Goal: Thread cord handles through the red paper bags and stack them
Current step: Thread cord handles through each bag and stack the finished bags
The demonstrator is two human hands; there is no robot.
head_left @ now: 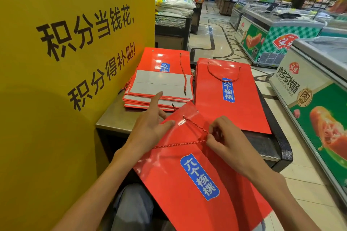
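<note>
Two hands worked at frame center: your right hand (223, 141) pinched the red cord (195, 127) between its fingers, your left hand (150, 127), fingers apart, pressed the red paper bag (187, 183).

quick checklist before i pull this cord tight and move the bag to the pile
1. Cord through the hole near the bag's top edge: ok.
2. Right hand pinches the cord: ok.
3. Left hand steadies the bag in hand, thumb on its top edge: ok.
4. Other cord end threaded or knotted: cannot tell, it runs under the left hand.
5. Finished stack on the right lies flat, looped handle on top: ok.
6. Stack at left has loose cords lying on it: ok.
</note>
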